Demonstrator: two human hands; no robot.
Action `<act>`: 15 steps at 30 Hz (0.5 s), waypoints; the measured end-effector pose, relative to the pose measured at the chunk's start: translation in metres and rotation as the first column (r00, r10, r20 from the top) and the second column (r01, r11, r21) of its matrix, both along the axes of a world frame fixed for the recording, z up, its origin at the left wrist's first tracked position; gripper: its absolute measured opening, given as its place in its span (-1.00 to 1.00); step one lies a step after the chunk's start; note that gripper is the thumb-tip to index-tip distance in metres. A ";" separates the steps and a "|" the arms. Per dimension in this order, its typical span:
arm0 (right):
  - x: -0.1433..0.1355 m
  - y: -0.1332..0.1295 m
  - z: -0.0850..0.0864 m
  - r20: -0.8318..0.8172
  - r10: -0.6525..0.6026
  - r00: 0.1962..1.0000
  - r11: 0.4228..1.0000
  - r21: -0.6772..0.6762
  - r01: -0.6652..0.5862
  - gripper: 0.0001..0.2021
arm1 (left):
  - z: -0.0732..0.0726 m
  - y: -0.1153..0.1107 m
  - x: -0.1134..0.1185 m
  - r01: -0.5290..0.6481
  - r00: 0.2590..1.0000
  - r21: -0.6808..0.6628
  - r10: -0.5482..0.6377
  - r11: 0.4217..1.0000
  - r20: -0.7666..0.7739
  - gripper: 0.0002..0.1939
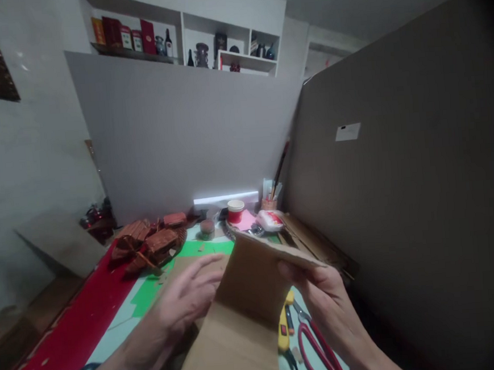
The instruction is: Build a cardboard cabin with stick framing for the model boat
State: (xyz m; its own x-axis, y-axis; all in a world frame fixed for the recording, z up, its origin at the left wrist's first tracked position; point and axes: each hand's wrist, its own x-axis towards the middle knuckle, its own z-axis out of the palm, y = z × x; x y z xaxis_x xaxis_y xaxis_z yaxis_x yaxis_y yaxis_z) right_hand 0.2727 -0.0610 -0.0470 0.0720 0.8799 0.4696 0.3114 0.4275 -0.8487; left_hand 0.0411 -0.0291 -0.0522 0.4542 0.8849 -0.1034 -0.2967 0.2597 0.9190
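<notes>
A folded piece of brown cardboard [242, 339] rises from the bottom centre of the head view, its upper part bent at a crease. My right hand [324, 293] grips its top right edge, with the thumb on the inner face and the fingers behind. To the left of the cardboard is my left hand [187, 301], fingers stretched out and apart, the fingertips close to its left edge; whether they touch it I cannot tell. Scissors with red handles [317, 347] and a yellow tool [283, 330] lie below my right hand.
Brown wrapped bundles [161, 241] lie at the back left beside a red strip [70, 330]. A red and white cup [235, 210], a small round jar [207, 229] and a white packet [270, 220] stand behind. Grey panels [191, 132] enclose the back and right.
</notes>
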 end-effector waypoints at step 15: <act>-0.013 -0.017 -0.011 -0.110 -0.087 0.990 0.988 -0.137 0.072 -0.53 | 0.005 -0.006 -0.008 0.104 0.949 0.290 -0.008 0.951 -0.315 -0.77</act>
